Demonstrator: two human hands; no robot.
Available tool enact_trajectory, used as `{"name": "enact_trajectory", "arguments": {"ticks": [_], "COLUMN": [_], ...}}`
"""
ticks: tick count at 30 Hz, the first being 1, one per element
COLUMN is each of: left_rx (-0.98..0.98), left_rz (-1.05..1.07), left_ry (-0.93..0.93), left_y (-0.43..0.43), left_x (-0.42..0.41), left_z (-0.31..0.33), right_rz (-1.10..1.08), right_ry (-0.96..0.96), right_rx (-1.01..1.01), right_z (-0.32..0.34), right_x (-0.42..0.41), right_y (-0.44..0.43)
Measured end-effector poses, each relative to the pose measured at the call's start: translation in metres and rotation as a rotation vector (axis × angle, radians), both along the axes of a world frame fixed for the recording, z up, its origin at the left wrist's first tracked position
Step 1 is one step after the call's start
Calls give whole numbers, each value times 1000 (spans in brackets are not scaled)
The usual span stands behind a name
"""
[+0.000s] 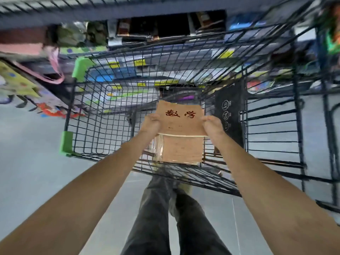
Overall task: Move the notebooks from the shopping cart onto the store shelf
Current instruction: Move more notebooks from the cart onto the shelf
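Holding a notebook stack [181,118] in both hands, we see it over the near end of the shopping cart [184,173], above the basket rim and clear of the wire. Look: plain brown kraft cover, two large dark red characters printed across the upper part, faint small print lower down, a cream band of page edges along the bottom side showing it is several books thick. The cover tilts up toward the camera. Left hand [151,124] clamps its left edge, thumb on the front cover, and the other fingers are hidden behind, so we can't tell how they lie. Right hand [213,126] does the same on the right edge, thumb curled onto the front. The red characters sit between the two thumbs, uncovered. Directly under it, inside the cart outline, is a wrapped pack [176,150] of the same brown covers in clear plastic; we can't tell whether it rests on the cart floor. The store shelf [165,8] runs beyond the cart's far end, blurred.
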State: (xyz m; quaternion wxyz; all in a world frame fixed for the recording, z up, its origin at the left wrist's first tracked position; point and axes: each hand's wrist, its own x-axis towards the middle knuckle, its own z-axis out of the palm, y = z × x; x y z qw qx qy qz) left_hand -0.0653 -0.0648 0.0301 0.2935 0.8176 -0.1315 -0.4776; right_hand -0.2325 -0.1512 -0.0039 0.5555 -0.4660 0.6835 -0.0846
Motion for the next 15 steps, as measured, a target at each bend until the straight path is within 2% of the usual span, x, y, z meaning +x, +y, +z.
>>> {"name": "enact_trajectory", "arguments": {"ticks": [2,6,15], "left_rx": [-26,-98,-427], "left_rz": [41,101,191], "left_ry": [6,-16,36], "left_y": [-4,-12,-20], "left_x": [-4,-9,-17], "left_z": [20,76,209], "right_rz": [-37,-73,-69], "right_ry": [-34,-116,-250], "right_rx": [-30,-110,-322], "right_z": [17,92,241], "right_x": [-2,-6,-8], "right_y": [-5,-18,-36]}}
